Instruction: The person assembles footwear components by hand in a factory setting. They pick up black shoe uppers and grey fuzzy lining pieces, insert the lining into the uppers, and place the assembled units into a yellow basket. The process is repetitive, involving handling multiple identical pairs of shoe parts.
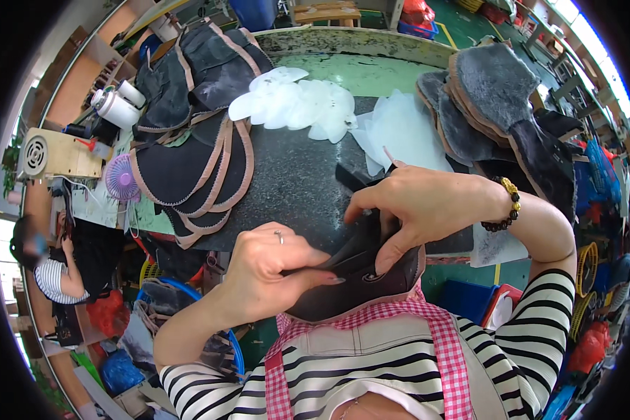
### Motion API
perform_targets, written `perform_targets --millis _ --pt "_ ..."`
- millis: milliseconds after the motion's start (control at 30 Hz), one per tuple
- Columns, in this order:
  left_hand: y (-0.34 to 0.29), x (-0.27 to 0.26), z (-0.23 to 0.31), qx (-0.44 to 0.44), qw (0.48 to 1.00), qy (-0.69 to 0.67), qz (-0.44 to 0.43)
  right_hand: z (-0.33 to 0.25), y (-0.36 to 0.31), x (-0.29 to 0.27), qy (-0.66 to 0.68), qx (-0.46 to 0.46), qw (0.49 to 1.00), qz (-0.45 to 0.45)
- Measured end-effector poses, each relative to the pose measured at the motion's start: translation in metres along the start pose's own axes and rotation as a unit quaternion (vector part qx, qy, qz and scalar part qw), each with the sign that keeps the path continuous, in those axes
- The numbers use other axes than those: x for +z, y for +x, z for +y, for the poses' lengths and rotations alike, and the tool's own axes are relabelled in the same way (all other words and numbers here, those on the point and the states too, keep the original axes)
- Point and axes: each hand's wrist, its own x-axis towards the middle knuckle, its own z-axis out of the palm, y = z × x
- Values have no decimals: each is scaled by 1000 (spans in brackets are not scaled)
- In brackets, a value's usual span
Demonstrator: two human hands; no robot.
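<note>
A dark leather shoe upper (336, 297) with a pale pinkish edge and a small round metal fitting is held close in front of my apron. My left hand (269, 269) pinches its upper left edge between thumb and fingers. From the right, my right hand (427, 206) grips the same piece, thumb on the near face beside the fitting; its other fingers are partly hidden behind dark flaps. Beyond my hands lies a dark speckled work surface (283, 175). Thin white shaped sheets (308, 105) lie at its far side, with larger translucent ones (406, 129) farther right.
Black pieces with zigzag pinkish edges (175, 175) are stacked left, below more dark pieces (220, 59). Grey fuzzy-lined pieces (493, 84) are piled right. A purple fan (122, 175) and a white canister (115, 108) stand left. Another person (59, 273) sits farther left.
</note>
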Motion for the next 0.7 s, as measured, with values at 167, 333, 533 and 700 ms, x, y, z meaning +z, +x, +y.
perform_targets --millis 167,333,533,700 --pt "0 0 4 53 999 5 -5 14 -2 2 -75 -82 993 43" --pt "-2 -2 3 73 997 -8 6 3 -10 -3 -62 -42 996 39" --pt "-8 -1 -2 80 997 -17 14 6 -10 -3 -53 -83 994 36" --pt "-14 -13 -9 63 998 -8 -4 0 -12 1 -149 -165 970 99"
